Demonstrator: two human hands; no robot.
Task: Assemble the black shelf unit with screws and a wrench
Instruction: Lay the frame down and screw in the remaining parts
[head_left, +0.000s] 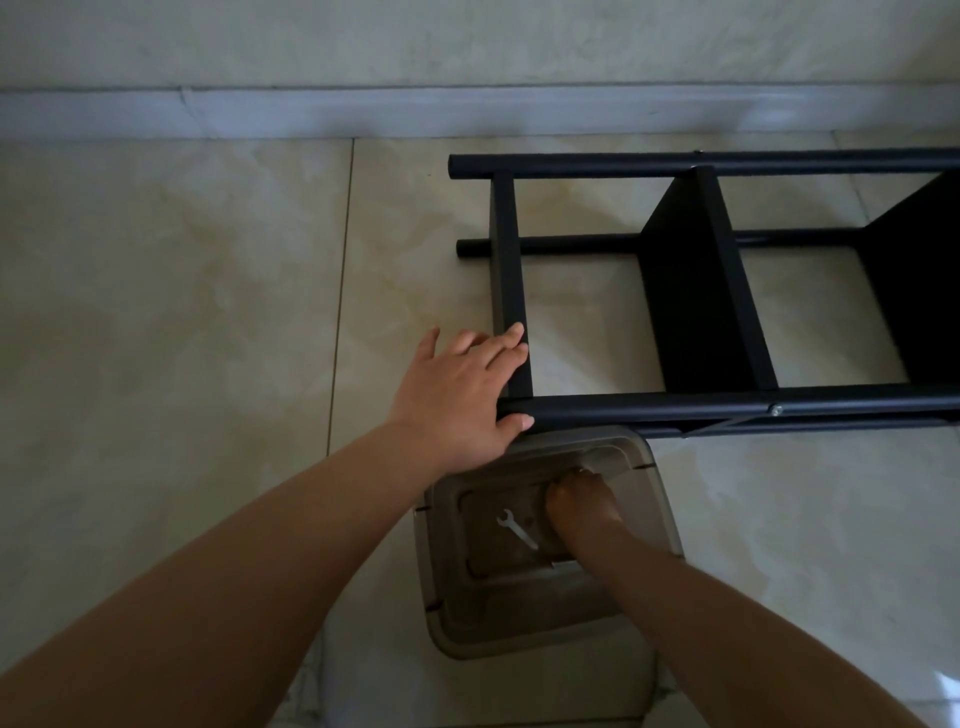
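Left hand (462, 400) rests flat on shelf (717, 291); right hand's (582, 509) grip unclear inside bin (649, 499) beside wrench (517, 530).

Both forearms are bare to the frame edge, with no sleeves showing. The left hand (460, 397) and right hand (582, 512) wear nothing.

The black shelf unit (701, 291) is lying along the floor (182, 312) by the far wall, blocking the right side; bare tile is stretching open to its left; the translucent bin (649, 519) is sitting just against its near rail, the right hand (582, 506) filling the bin's right half beside the wrench (518, 530).
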